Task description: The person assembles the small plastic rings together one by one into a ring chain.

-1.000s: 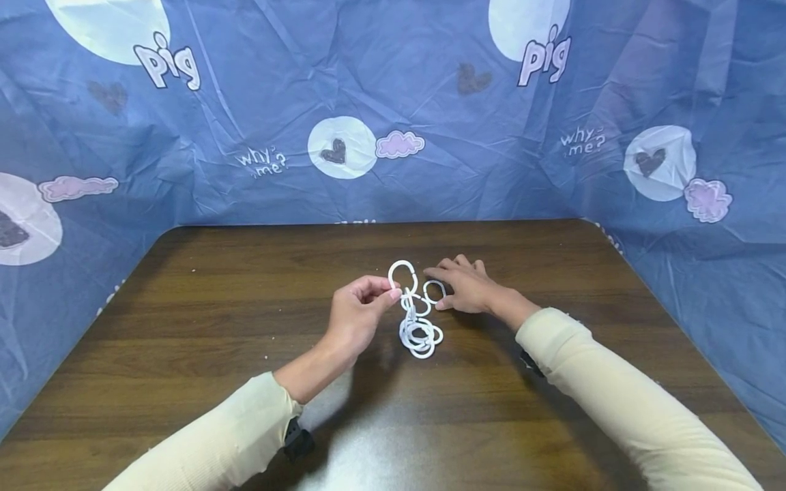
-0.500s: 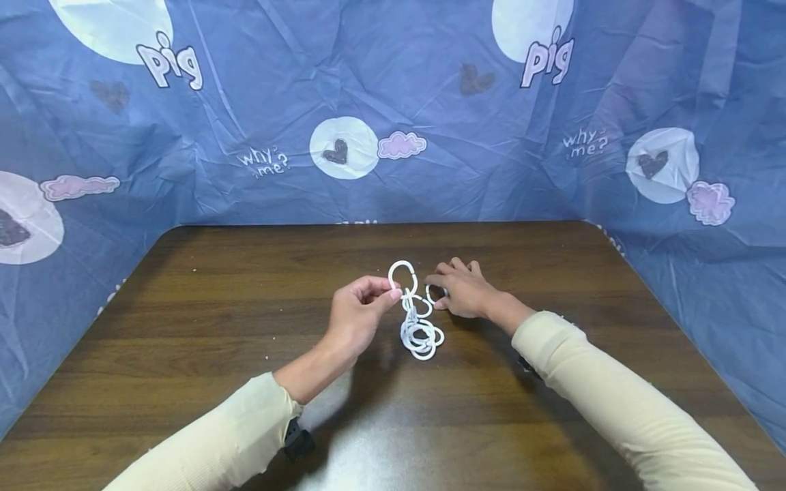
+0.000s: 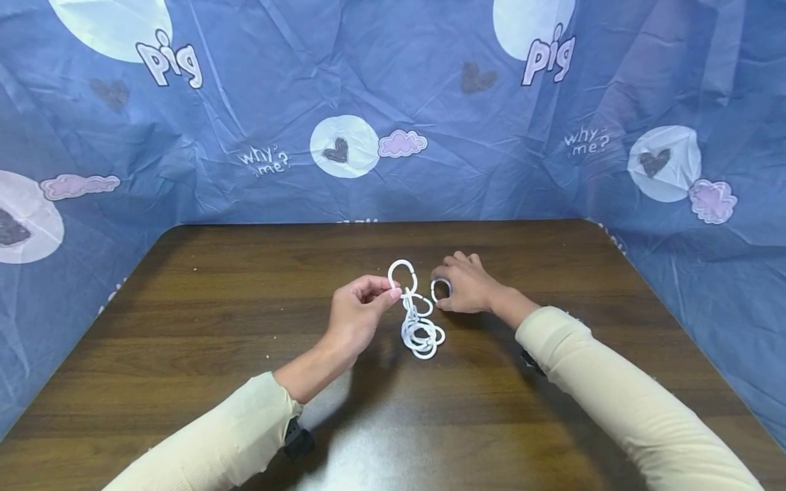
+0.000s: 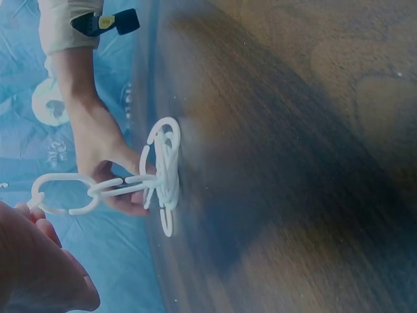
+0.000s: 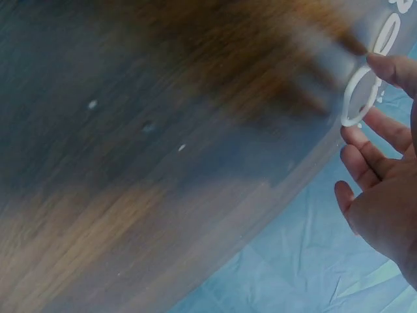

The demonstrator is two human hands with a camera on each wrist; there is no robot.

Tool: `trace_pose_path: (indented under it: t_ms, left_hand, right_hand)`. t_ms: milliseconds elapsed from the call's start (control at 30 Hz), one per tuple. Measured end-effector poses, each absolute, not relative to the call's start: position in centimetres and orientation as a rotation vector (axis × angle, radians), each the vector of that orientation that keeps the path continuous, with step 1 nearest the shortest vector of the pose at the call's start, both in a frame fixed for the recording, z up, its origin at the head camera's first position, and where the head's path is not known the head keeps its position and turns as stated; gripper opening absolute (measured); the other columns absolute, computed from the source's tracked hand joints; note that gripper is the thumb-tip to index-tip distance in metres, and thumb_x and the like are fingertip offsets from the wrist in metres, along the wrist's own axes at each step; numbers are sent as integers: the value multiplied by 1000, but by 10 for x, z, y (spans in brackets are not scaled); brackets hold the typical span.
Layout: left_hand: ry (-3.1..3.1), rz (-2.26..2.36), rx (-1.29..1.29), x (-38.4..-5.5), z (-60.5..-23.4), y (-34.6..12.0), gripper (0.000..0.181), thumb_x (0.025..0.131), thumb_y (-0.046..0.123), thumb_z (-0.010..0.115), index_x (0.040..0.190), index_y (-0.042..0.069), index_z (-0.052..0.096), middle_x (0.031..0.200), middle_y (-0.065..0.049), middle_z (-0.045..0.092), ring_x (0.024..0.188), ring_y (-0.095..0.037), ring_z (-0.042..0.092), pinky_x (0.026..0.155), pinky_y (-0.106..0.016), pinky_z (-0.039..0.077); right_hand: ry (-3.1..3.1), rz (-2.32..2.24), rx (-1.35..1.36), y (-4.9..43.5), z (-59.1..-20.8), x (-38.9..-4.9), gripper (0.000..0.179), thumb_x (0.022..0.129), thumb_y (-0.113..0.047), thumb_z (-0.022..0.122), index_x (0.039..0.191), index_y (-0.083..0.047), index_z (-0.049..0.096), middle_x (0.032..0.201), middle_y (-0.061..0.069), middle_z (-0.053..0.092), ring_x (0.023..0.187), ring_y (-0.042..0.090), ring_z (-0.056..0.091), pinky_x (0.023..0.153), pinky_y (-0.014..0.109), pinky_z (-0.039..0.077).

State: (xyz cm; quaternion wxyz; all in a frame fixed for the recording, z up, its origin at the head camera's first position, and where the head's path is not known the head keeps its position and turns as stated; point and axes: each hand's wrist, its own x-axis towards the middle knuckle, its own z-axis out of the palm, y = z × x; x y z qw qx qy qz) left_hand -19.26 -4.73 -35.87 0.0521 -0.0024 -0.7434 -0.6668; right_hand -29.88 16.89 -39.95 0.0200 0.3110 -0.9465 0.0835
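Observation:
My left hand [image 3: 358,312] pinches the top link of a chain of white C-shaped plastic rings [image 3: 424,356] between thumb and fingertips. That link stands up at the fingertips, and several linked rings hang below it into a heap on the table. Just right of the chain, my right hand [image 3: 471,286] holds a separate white C-shaped ring [image 3: 432,290] between thumb and forefinger. In the right wrist view this ring [image 5: 348,94] leans between the thumb and the fingers. The left wrist view has the chain [image 4: 171,169] overlapping the right hand's fingers.
The brown wood-grain table [image 3: 202,354] has small white specks on it. A blue printed cloth [image 3: 393,82] hangs behind its far edge and along both sides. Dark bands [image 3: 299,440] with wrist cameras sit at the pale sleeves.
The right hand has closed in round the single ring, which has shifted slightly right, away from the chain. The left hand stays at the chain's top link.

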Motion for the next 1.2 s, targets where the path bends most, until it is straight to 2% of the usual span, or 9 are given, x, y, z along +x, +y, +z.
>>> trace_pose_path:
  t_ms: [333, 533, 700, 967, 1200]
  left_hand:
    - [-2260, -2029, -11, -193, -360, -47, 12, 83, 10, 75, 92, 2, 71, 86, -4, 69, 72, -10, 52, 60, -18, 41]
    - [-2262, -2041, -12, -193, -360, -46, 11, 83, 10, 75, 92, 3, 71, 84, -4, 68, 71, -10, 52, 59, -19, 41]
    - [-2272, -2041, -12, -194, -360, -45, 11, 83, 10, 75, 92, 4, 72, 85, -4, 68, 72, -10, 53, 60, -19, 41]
    - [-2270, -2045, -21, -193, -360, -43, 11, 84, 10, 74, 93, 4, 72, 87, -4, 69, 73, -10, 54, 62, -19, 42]
    - [-2271, -2042, -32, -192, -359, -40, 11, 84, 9, 74, 93, 3, 71, 88, -5, 70, 74, -10, 54, 62, -19, 42]
  right_hand:
    - [-2751, 592, 981, 180, -385, -289, 44, 68, -24, 79, 106, -8, 67, 94, 8, 62, 91, 26, 47, 80, 42, 32]
    - [-2640, 855, 997, 182, -366, -275, 46, 67, -21, 80, 109, -12, 65, 94, 1, 58, 94, 26, 47, 82, 40, 30]
    - [-2581, 904, 1043, 180, -350, -262, 50, 66, -21, 81, 113, -13, 64, 96, -1, 56, 95, 20, 43, 86, 39, 30]
    - [-2591, 939, 1054, 179, -337, -249, 50, 68, -19, 81, 115, -13, 64, 101, 0, 57, 99, 22, 44, 87, 39, 34]
    - [-2596, 972, 1054, 174, -329, -245, 49, 68, -21, 81, 113, -13, 67, 98, 0, 58, 98, 24, 48, 87, 39, 37]
